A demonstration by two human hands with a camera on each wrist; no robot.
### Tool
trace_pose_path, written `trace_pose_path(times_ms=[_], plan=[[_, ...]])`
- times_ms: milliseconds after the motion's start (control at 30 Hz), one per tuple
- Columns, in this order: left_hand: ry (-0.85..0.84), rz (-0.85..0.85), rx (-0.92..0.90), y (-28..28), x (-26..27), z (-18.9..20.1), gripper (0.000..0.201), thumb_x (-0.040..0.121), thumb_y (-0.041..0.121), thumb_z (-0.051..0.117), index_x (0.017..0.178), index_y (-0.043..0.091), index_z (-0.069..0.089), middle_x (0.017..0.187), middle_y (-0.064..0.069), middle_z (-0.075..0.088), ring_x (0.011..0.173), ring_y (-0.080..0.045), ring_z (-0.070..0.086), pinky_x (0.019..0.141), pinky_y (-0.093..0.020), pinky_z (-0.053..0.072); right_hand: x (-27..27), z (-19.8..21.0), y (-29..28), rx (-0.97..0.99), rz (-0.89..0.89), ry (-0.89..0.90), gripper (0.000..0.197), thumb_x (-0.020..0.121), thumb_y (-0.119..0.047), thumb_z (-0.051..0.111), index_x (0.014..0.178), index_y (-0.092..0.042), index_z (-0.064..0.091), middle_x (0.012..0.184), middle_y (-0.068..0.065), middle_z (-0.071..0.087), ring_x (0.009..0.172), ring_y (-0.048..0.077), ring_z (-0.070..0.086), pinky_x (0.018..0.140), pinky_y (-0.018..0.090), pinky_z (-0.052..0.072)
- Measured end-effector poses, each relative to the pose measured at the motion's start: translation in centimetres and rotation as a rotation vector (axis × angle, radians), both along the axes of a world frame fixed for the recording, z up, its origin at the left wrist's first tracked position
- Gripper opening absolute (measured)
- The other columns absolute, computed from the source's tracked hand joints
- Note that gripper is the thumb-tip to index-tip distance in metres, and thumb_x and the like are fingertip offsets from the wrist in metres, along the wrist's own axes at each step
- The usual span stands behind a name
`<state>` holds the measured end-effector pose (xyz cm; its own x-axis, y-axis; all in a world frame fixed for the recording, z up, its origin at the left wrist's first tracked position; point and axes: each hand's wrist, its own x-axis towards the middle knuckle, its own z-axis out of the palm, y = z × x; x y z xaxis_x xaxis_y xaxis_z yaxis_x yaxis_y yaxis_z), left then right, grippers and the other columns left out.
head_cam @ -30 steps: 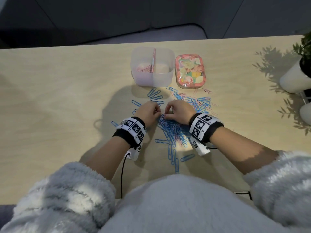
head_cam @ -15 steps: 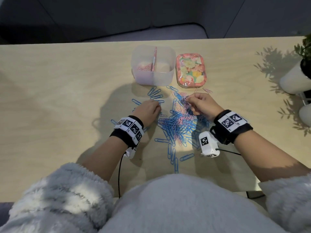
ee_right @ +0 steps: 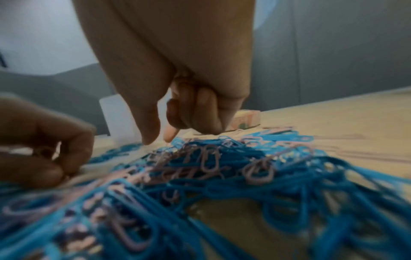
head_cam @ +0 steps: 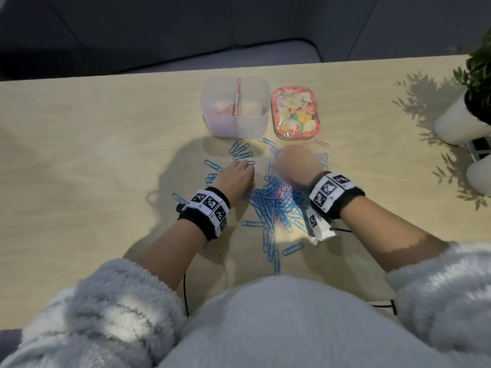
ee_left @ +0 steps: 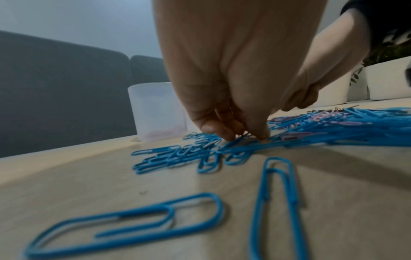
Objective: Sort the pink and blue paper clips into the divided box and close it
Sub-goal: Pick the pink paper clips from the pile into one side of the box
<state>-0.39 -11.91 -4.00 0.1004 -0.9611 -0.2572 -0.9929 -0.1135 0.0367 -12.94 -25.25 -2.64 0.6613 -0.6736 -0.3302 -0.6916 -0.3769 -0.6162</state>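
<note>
A heap of blue and pink paper clips (head_cam: 273, 205) lies mid-table, also seen close up in the right wrist view (ee_right: 222, 167). Behind it stands the clear divided box (head_cam: 249, 126) with pink clips (head_cam: 223, 111) in its left compartment. Its flowered lid (head_cam: 295, 115) lies flat to the right. My left hand (head_cam: 248, 168) rests at the heap's left edge, fingertips pinched together (ee_left: 246, 136); the right wrist view shows pink clips (ee_right: 42, 151) held in it. My right hand (head_cam: 289, 163), blurred, hovers over the heap's far side, thumb and forefinger (ee_right: 161, 139) pointing down, slightly apart, holding nothing.
Loose blue clips (head_cam: 240, 152) lie in front of the box, and others (head_cam: 271, 243) trail toward the table's near edge. White plant pots (head_cam: 462, 123) stand at the far right. Wrist-camera cables hang over the near edge.
The right hand left the left hand, swung out over the heap's right side, then came back toward the far middle. The left hand edged slightly away from me.
</note>
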Motion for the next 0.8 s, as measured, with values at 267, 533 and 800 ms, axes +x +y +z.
trace_pose_path(times_ms=[267,533,800], plan=[[0.115,0.017,-0.028,0.1,0.0,0.7,0.019,0.09,0.012,0.05,0.106,0.002,0.055,0.112,-0.014,0.058,0.107,-0.03,0.052,0.086,-0.035,0.04,1.4,-0.4,0.2,-0.076,0.17,0.124,0.009,0.079,-0.017,0.059,0.07,-0.015,0.057,0.071,0.004,0.061,0.079,0.031,0.062,0.066,0.03,0.042],[0.674,0.511,-0.278,0.6,1.8,1.6,0.02,0.088,0.005,0.054,0.105,0.002,0.064,0.095,-0.011,0.067,0.088,-0.024,0.06,0.078,-0.025,0.045,0.8,-0.4,-0.2,-0.104,0.164,0.087,0.006,0.08,-0.012,0.056,0.079,-0.013,0.061,0.077,0.007,0.065,0.081,0.031,0.06,0.072,0.034,0.047],[1.305,0.938,-0.291,2.3,4.2,2.1,0.018,0.089,-0.005,0.05,0.084,0.009,0.06,0.067,-0.004,0.061,0.044,0.005,0.058,0.045,-0.006,0.043,0.6,0.9,2.4,-0.054,0.273,0.052,0.016,0.08,-0.029,0.064,0.086,-0.014,0.065,0.066,-0.008,0.049,0.072,0.018,0.05,0.067,0.026,0.034]])
